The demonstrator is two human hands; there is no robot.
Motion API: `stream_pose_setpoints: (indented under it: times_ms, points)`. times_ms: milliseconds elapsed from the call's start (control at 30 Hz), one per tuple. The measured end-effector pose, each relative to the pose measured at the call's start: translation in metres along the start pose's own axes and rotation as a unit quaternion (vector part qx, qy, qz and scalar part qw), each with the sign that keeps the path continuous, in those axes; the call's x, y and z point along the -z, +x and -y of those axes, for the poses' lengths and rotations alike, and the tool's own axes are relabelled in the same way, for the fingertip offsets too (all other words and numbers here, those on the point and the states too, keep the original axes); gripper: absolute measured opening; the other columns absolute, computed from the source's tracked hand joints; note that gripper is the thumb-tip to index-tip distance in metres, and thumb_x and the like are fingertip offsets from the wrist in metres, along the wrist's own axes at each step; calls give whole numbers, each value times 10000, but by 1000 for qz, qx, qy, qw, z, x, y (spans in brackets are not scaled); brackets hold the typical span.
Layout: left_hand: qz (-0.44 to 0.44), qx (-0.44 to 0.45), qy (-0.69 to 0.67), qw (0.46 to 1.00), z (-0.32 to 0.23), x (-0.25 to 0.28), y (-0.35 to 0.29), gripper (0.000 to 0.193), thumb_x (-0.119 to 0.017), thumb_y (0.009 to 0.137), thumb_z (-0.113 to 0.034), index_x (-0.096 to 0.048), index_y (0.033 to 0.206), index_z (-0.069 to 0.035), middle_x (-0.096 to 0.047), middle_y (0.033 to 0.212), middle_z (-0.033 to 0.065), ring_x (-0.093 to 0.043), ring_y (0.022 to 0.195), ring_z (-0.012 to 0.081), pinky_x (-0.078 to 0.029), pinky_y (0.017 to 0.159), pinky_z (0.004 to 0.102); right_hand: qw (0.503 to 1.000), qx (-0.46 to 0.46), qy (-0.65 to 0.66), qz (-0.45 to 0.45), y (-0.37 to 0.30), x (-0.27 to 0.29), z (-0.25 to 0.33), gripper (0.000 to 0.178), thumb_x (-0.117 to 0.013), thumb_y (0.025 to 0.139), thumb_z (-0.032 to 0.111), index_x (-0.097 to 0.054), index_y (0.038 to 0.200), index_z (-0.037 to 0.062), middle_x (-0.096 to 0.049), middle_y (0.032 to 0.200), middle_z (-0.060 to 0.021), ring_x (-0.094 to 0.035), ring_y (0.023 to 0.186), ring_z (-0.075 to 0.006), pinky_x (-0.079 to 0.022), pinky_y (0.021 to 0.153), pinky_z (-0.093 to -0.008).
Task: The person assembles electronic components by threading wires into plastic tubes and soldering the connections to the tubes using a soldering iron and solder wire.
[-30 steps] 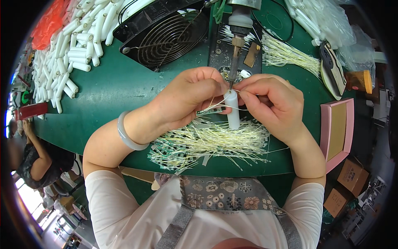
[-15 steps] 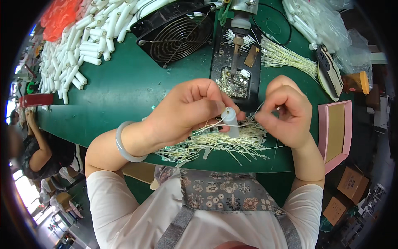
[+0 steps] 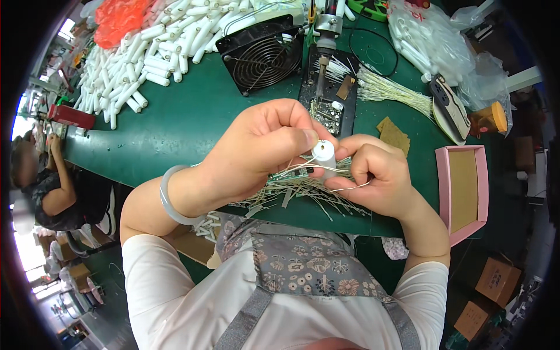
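Over stringy wires [image 3: 318, 200], the left hand [image 3: 256, 149] pinches a cylinder [image 3: 324, 151], apparently plastic.

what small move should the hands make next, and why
I'd probably have the right hand bring the thin wire by its thumb up to the white tube's near end: the left hand steadies the tube with that end showing, the wire lies apart from it, and the soldering iron stands clear of the tube.
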State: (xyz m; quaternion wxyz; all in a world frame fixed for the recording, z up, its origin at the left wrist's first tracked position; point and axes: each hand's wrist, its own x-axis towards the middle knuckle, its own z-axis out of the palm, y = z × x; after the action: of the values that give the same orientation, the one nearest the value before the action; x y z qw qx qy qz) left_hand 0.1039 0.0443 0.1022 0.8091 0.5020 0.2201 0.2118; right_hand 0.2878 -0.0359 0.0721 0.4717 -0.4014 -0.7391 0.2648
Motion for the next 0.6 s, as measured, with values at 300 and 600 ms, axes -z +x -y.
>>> stream_pose_setpoints:
  times_ms: [300,600]
  points:
    - [-32,-31,-23,999,-2,-13,-11,63,-449,798,-54,-461,739,-34,-595,879,170,-593,747,194,-474,586,252,997,24,-63,-24,-5,0,15,367,-739,634,50,-379,565,74,-623,858,-119,-596,646,-191,-458,490,-259]
    - [-154,-228,104,956,-51,1,-107,181,-539,778,-177,-413,738,-53,-527,778,87,-611,857,246,-524,546,219,996,23,-3,-89,-12,11,15,348,-709,631,-18,-376,610,82,-547,923,-110,-407,637,-97,-317,538,-199]
